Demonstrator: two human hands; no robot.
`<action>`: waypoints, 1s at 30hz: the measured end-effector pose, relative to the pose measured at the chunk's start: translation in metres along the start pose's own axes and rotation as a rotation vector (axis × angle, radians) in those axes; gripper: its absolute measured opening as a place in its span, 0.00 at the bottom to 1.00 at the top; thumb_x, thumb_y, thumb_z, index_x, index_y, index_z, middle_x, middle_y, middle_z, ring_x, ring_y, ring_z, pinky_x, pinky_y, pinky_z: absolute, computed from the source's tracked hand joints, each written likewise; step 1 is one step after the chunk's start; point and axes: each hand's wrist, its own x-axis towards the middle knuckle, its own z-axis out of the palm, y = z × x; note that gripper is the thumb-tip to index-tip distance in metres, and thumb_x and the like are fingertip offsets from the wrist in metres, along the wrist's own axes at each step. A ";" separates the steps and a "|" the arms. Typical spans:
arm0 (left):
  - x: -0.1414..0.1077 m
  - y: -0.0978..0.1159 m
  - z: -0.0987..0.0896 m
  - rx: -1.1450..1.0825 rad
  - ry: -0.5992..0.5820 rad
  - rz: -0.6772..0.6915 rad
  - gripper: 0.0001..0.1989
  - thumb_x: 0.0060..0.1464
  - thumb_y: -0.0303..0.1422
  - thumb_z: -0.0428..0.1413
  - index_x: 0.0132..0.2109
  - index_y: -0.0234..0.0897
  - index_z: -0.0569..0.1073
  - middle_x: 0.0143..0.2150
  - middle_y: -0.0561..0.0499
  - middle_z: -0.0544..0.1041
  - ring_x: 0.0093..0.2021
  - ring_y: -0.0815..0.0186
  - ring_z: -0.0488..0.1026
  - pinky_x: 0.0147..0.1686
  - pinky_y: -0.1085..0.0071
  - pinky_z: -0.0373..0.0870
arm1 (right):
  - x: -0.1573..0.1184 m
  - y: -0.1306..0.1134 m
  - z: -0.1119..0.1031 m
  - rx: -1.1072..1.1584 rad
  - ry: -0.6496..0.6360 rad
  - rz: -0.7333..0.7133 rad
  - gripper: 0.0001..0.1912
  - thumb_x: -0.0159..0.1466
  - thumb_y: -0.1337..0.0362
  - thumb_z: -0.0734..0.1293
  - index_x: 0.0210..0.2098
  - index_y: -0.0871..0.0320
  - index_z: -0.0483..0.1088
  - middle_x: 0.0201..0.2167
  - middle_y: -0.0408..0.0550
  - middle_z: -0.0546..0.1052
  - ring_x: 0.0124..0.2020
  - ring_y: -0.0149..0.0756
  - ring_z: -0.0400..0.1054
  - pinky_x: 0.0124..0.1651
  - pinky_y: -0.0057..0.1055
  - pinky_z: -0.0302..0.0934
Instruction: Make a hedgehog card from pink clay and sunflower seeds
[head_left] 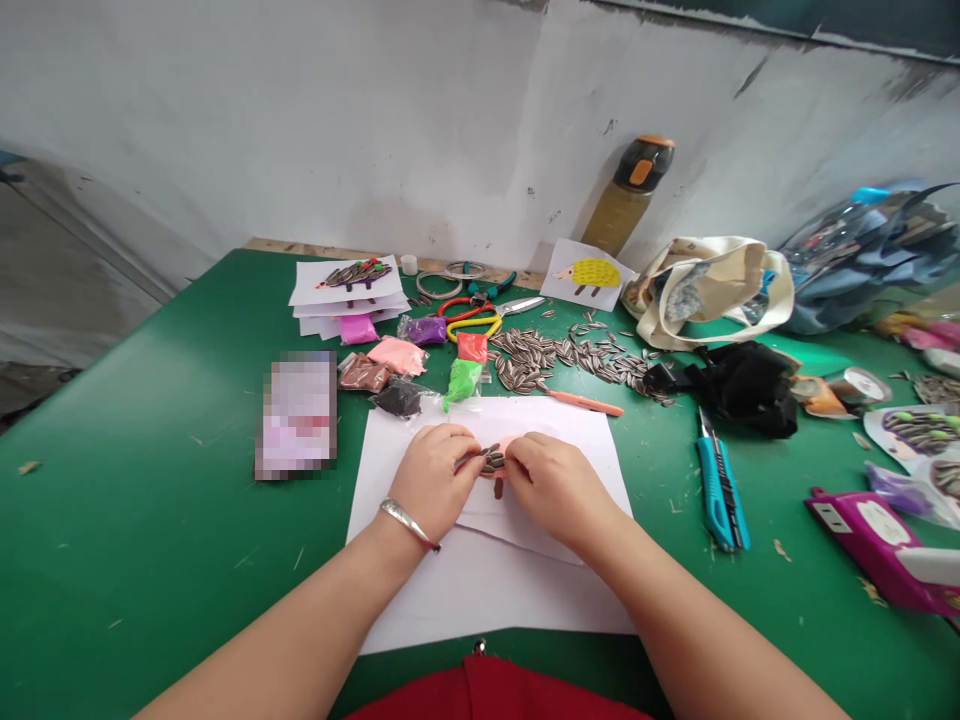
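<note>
Both of my hands meet over a small sheet of white paper [517, 520] lying on larger white paper [495, 600]. On the small sheet is a flat pink clay shape, with several striped sunflower seeds [491, 459] set on it and a short brown leg [499, 489] below. My left hand [437, 470], wearing a silver bracelet [409, 524], is closed at the left of these seeds, thumb and fingertips together. At their right my right hand [551, 480] is pinched closed against the pink clay. Whatever lies between the fingertips of either hand is hidden.
Behind the papers lie bagged coloured clay [397, 355], scissors [480, 318], a loose sunflower seed pile [525, 355] and an orange tool [581, 403]. A blue utility knife [721, 490] and magenta glue gun [877, 545] lie right. A phone-like pixelated object [296, 415] lies left.
</note>
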 end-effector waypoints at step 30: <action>-0.001 -0.001 -0.010 -0.024 -0.103 -0.002 0.06 0.52 0.30 0.58 0.37 0.40 0.79 0.42 0.49 0.77 0.44 0.61 0.73 0.48 0.62 0.69 | -0.001 0.008 -0.011 0.093 -0.035 0.018 0.12 0.65 0.66 0.60 0.27 0.56 0.70 0.28 0.43 0.71 0.31 0.29 0.64 0.34 0.26 0.52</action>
